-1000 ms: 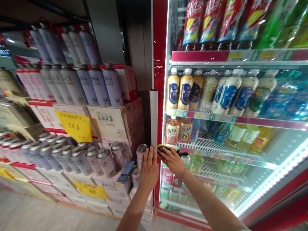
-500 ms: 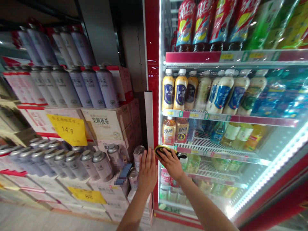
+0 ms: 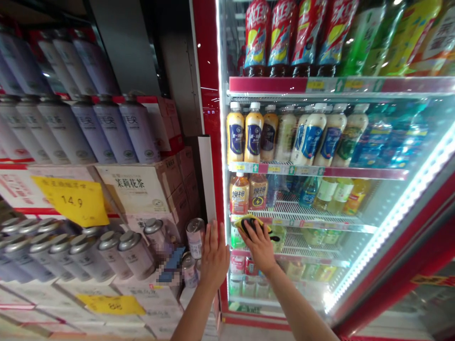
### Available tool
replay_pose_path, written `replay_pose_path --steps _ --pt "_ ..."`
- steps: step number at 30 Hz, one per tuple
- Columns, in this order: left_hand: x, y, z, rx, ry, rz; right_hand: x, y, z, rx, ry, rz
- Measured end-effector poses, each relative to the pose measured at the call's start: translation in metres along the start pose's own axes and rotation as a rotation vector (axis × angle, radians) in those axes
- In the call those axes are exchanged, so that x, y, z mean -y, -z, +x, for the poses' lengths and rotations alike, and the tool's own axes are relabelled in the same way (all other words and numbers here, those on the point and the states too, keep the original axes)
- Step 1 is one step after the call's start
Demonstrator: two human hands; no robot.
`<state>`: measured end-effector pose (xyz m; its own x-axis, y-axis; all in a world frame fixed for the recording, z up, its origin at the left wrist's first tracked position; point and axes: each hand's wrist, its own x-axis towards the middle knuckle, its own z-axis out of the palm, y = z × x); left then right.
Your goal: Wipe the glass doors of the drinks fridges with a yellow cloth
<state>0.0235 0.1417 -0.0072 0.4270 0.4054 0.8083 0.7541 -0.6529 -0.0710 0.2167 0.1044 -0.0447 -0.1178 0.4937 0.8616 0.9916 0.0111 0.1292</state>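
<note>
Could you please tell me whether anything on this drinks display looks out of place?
The yellow 14.9 price sign hangs visibly tilted rather than square. A can also stands apart from the neat rows, beside the fridge's red frame.

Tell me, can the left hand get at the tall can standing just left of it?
Probably yes: the left hand is right beside the tall can, its open fingers raised next to it, and nothing shows between them.
</note>
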Motion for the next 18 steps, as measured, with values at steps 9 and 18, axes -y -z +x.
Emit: replay_pose_path --steps 9,18 --pt "-0.029 -0.013 0.025 -0.005 -0.05 -0.119 -0.055 0.035 0.043 -0.057 -0.145 -0.038" --pt "-0.061 -0.034 0.04 0.052 -0.085 -0.143 -0.053 0.025 -0.02 0.041 -0.141 -0.088"
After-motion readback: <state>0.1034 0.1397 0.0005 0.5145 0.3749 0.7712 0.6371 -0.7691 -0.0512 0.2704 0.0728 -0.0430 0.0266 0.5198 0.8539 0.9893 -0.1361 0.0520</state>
